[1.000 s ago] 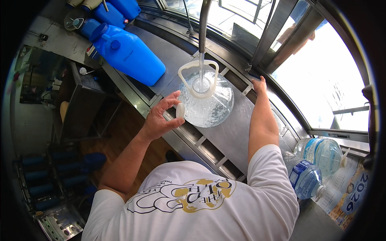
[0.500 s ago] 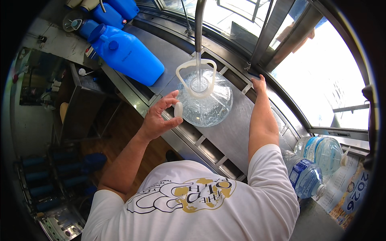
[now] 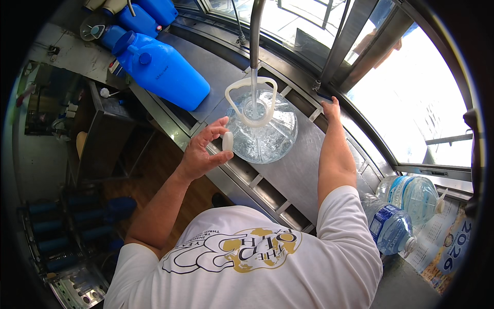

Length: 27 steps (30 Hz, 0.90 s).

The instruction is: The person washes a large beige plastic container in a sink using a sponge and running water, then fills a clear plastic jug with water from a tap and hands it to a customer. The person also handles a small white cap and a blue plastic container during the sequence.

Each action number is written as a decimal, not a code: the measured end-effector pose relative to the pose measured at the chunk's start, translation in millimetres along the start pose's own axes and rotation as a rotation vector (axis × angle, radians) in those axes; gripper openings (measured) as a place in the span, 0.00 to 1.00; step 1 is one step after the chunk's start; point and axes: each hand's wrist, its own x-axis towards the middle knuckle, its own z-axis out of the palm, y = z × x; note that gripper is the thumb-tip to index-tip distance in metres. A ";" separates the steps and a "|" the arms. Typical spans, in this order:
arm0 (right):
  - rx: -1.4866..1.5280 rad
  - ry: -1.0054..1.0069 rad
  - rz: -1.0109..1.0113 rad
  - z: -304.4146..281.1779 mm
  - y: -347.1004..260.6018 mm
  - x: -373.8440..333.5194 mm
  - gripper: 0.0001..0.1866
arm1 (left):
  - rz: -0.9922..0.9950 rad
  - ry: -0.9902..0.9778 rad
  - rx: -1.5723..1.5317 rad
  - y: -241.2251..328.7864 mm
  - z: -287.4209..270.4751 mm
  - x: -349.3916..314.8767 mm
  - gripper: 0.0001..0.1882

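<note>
A large clear round water bottle (image 3: 265, 136) with a white loop handle (image 3: 272, 85) stands upright on the metal counter, its mouth uncapped. Water runs into it from a metal spout (image 3: 255, 38) above. Beside the bottle, my left hand (image 3: 203, 152) pinches a white bottle cap (image 3: 228, 141) between thumb and fingers. My right hand (image 3: 332, 109) reaches past the bottle to the window ledge, at the end of a dark bluish lever (image 3: 323, 96). Most of its fingers are hidden, so its grip is unclear.
A big blue jug (image 3: 167, 74) lies tilted left of the bottle, with more blue containers (image 3: 138, 20) behind. Two clear water bottles (image 3: 393, 226) lie at the right near a printed calendar sheet (image 3: 437, 247). Slots (image 3: 267, 190) cut the counter; the window (image 3: 411, 103) borders it.
Water keeps running into the bottle, and its surface looks different. Both hands and the cap stay nearly where they were.
</note>
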 end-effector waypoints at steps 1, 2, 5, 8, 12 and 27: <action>0.002 0.001 0.001 0.5 0.1 -0.2 0.44 | -0.001 0.000 0.000 -0.7 -0.2 -0.1 0.27; 0.004 0.000 0.002 0.8 0.4 -0.4 0.44 | 0.002 0.000 -0.001 -1.2 -0.4 -0.1 0.27; 0.002 0.008 -0.005 0.5 2.4 -0.1 0.44 | 0.012 0.001 -0.015 -2.1 0.0 0.6 0.27; -0.008 0.017 -0.022 -0.9 3.9 -1.6 0.44 | 0.015 0.005 -0.034 -2.5 1.7 0.5 0.27; -0.005 -0.007 -0.009 -1.2 -2.7 -7.4 0.43 | 0.005 0.012 -0.027 -3.1 0.4 -1.9 0.28; -0.019 -0.016 0.010 -2.9 -1.6 -6.3 0.42 | -0.003 0.011 -0.031 -2.7 0.2 -0.6 0.30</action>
